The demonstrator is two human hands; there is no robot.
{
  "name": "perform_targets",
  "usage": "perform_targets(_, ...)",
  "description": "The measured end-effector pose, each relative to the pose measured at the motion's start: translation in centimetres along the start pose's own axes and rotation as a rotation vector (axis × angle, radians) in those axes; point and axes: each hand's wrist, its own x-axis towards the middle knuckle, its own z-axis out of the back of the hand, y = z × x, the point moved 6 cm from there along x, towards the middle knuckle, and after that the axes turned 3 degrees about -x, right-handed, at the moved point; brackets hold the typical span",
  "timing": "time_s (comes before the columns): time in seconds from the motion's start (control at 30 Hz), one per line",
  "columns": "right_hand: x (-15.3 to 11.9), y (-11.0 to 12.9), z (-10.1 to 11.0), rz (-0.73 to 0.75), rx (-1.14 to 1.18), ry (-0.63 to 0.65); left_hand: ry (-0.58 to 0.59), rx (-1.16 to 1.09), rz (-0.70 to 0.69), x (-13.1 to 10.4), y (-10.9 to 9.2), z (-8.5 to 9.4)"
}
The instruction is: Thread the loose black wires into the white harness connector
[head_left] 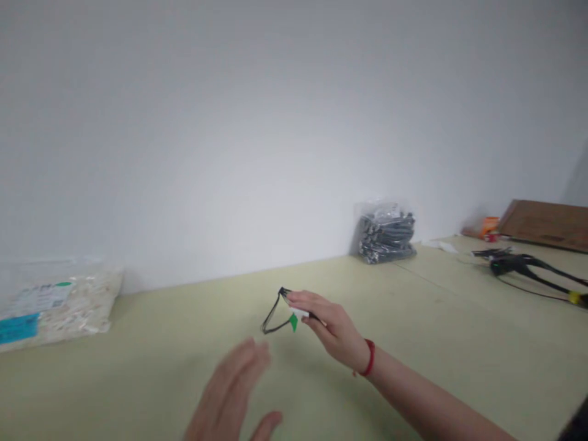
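My right hand (328, 324), with a red band at the wrist, is closed round a thin black cable (271, 315) bent into a loop. A small green tag (293, 321) and a white piece show beside its fingers; part of the cable is hidden behind the hand. Nearer to me, my left hand (234, 386) is raised over the table with thumb and fingers apart. It is blurred, holds nothing, and stays clear of the cable.
A clear bag of small pale parts (87, 303) lies at the left. Against the wall stands a bag of dark grey bundles (388, 236). Farther right are black cables (523, 266), an orange container (489, 226) and a brown cardboard piece (546, 223) on the pale yellow table (441, 331).
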Motion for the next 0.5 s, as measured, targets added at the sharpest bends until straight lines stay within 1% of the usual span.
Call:
perform_targets(0.03,-0.3,1.7,0.3,0.065,0.036,-0.012,0.01,0.042,0.13,0.8,0.6,-0.4)
perform_targets(0.07,-0.7,3.4,0.4,0.114,0.081,-0.027,0.064,0.042,0.214,1.5,0.7,-1.3)
perform_targets(0.1,-1.0,4.9,0.4,0.145,0.132,-0.05,0.089,-0.012,0.225,2.3,0.3,-2.4)
perform_targets(0.13,-1.2,6.4,0.4,0.162,0.181,-0.075,0.073,-0.102,0.22,3.1,-0.4,-3.3)
perform_targets(0.17,-1.4,7.7,0.6,0.167,0.249,-0.121,0.083,-0.231,0.254,3.7,-1.0,-4.4)
perform_targets(0.23,-1.5,9.8,1.7,0.186,0.454,-0.253,0.041,-0.545,0.374,4.4,-2.6,-6.1)
perform_targets(0.27,-1.5,10.3,2.5,0.181,0.679,-0.323,0.022,-0.664,0.425,4.7,-3.5,-6.6)
perform_targets(0.3,-1.5,10.5,3.2,0.154,0.849,-0.373,0.003,-0.754,0.472,4.9,-4.5,-6.9)
perform_targets(0.33,-1.5,10.6,3.9,0.134,0.947,-0.415,-0.004,-0.796,0.504,5.1,-5.5,-7.0)
perform_targets(0.37,-1.6,10.5,4.5,0.112,0.98,-0.447,-0.006,-0.825,0.532,5.3,-6.5,-7.0)
perform_targets(0.43,-2.4,10.0,5.2,0.11,0.863,-0.493,0.004,-0.907,0.586,5.6,-8.2,-6.9)
perform_targets(0.5,-3.9,9.5,5.0,0.141,0.728,-0.49,-0.006,-0.966,0.53,5.7,-9.7,-6.5)
